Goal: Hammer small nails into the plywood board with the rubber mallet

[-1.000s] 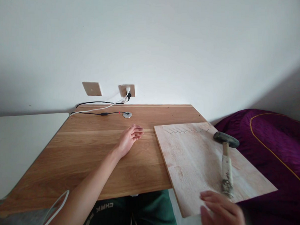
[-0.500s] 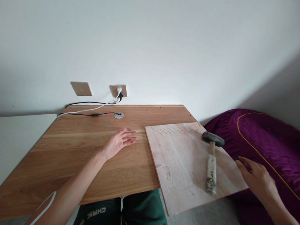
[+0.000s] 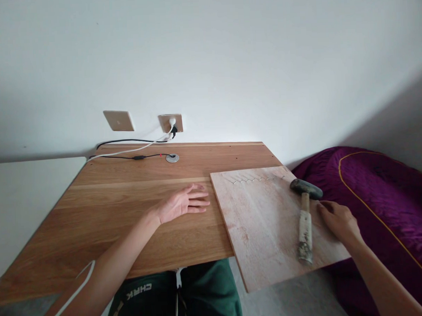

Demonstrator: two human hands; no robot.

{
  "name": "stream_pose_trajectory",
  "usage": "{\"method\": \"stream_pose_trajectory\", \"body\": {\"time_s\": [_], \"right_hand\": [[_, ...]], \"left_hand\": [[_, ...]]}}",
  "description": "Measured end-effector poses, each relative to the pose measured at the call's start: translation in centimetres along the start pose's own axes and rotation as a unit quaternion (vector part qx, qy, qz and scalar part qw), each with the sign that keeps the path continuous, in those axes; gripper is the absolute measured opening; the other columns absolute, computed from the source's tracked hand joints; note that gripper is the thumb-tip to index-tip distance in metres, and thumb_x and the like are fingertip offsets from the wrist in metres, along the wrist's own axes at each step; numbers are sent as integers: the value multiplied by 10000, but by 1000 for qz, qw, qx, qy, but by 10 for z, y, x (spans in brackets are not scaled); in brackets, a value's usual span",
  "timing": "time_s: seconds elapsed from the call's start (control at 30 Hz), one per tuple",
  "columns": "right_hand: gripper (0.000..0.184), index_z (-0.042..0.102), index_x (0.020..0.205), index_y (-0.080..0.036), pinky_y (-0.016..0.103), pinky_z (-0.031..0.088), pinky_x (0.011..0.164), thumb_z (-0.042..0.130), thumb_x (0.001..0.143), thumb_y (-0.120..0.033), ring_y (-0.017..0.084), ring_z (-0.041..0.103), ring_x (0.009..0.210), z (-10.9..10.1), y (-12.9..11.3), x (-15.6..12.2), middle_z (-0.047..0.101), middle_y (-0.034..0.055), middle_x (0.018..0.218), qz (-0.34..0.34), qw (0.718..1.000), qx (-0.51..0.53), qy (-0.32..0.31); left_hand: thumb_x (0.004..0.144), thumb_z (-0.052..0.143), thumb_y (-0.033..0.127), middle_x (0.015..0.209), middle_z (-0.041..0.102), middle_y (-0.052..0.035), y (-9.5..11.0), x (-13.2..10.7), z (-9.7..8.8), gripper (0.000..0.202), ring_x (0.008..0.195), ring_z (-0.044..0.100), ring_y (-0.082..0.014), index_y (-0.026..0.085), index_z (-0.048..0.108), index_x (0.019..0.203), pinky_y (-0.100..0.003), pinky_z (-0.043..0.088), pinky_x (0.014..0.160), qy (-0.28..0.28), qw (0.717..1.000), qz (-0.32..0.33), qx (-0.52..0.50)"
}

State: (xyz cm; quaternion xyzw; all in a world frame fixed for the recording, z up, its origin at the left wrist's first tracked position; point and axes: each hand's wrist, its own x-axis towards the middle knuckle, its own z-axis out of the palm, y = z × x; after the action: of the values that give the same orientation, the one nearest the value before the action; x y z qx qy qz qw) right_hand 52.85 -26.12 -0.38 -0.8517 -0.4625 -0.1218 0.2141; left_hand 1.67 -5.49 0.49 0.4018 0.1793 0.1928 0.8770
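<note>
A hammer (image 3: 304,221) with a dark head and a worn, stained handle lies on a pale wooden board (image 3: 259,225). A row of small nails (image 3: 252,180) runs along the board's far part. My left hand (image 3: 183,203) is over the wooden table, just left of the board, fingers stretched out and holding nothing. At the board's right edge, beside the hammer head, is my right hand (image 3: 339,221). Its fingers are curled, and their tips are partly hidden, so whether they grip the edge does not show.
The wooden table (image 3: 129,199) stands against a white wall, and the board overhangs its front edge. Cables (image 3: 137,156) run along the back from a wall socket (image 3: 170,123). A purple padded item (image 3: 383,192) sits at the right; my legs are below the table.
My right hand has moved left and away from me, from outside the board to its right edge near the hammer head. My left hand has shifted slightly right and stays spread. The view has shifted slightly.
</note>
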Motion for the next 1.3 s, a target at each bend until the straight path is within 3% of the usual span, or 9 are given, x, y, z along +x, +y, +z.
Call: {"method": "stream_pose_trajectory", "body": {"time_s": [0.17, 0.37, 0.57, 0.8, 0.9, 1.1, 1.2, 1.3], "right_hand": [[609, 826, 1058, -78, 426, 395, 672, 424, 964, -527, 288, 639, 766, 4, -13, -7, 698, 232, 983, 90, 994, -30, -48], [606, 805, 1098, -73, 412, 431, 770, 406, 981, -514, 308, 658, 913, 3, -32, -17, 694, 208, 1013, 112, 990, 2, -83], [549, 792, 1122, -93, 407, 459, 759, 502, 936, -520, 299, 703, 870, 10, -53, -31, 706, 189, 985, 117, 986, 36, -117], [554, 777, 1129, -160, 463, 560, 874, 571, 856, -596, 315, 752, 898, 21, -89, -58, 716, 158, 1049, 77, 982, 92, -148], [563, 767, 1118, -186, 463, 586, 882, 577, 836, -634, 322, 769, 930, 16, -114, -77, 718, 143, 1062, 51, 973, 150, -171], [495, 744, 1151, -223, 430, 617, 870, 582, 892, -613, 298, 779, 963, 0, -162, -123, 737, 115, 1072, -1, 956, 217, -200], [449, 749, 1150, -235, 400, 627, 841, 589, 916, -583, 282, 784, 948, -7, -176, -135, 757, 100, 1033, -38, 950, 229, -209], [414, 761, 1099, -238, 363, 630, 772, 586, 916, -566, 261, 786, 877, -16, -183, -131, 781, 93, 994, -72, 942, 244, -219]], "left_hand": [[966, 696, 579, 1584, 541, -221, -5, 3, 10, 503, 1337, 651, -395, 208, 639, 1301, -574, 476, 1148, -17, 1000, -19, 4], [962, 708, 572, 1521, 591, -249, -5, -8, 7, 518, 1289, 685, -393, 165, 664, 1281, -562, 477, 1163, 23, 999, -22, 3], [967, 730, 502, 1483, 632, -224, 3, -48, 0, 415, 1249, 710, -373, 162, 720, 1205, -529, 541, 1121, 85, 996, -6, 33], [844, 852, 524, 1438, 675, -145, 11, -115, -3, 436, 1099, 777, -358, 192, 748, 1106, -515, 615, 1050, 221, 972, 32, 77], [795, 854, 623, 1473, 654, -108, 8, -147, -7, 533, 1059, 790, -336, 220, 752, 1128, -461, 664, 965, 299, 942, 34, 152], [736, 780, 785, 1342, 723, -145, -8, -198, -15, 680, 1031, 796, -368, 217, 727, 1105, -333, 672, 643, 451, 839, 43, 301], [755, 719, 808, 1309, 742, -151, -18, -215, -21, 684, 991, 803, -359, 218, 701, 1100, -320, 641, 575, 492, 792, 64, 356], [829, 644, 770, 1097, 801, -106, -22, -221, -26, 610, 875, 802, -302, 232, 698, 1111, -348, 643, 634, 490, 745, 75, 447]]}}
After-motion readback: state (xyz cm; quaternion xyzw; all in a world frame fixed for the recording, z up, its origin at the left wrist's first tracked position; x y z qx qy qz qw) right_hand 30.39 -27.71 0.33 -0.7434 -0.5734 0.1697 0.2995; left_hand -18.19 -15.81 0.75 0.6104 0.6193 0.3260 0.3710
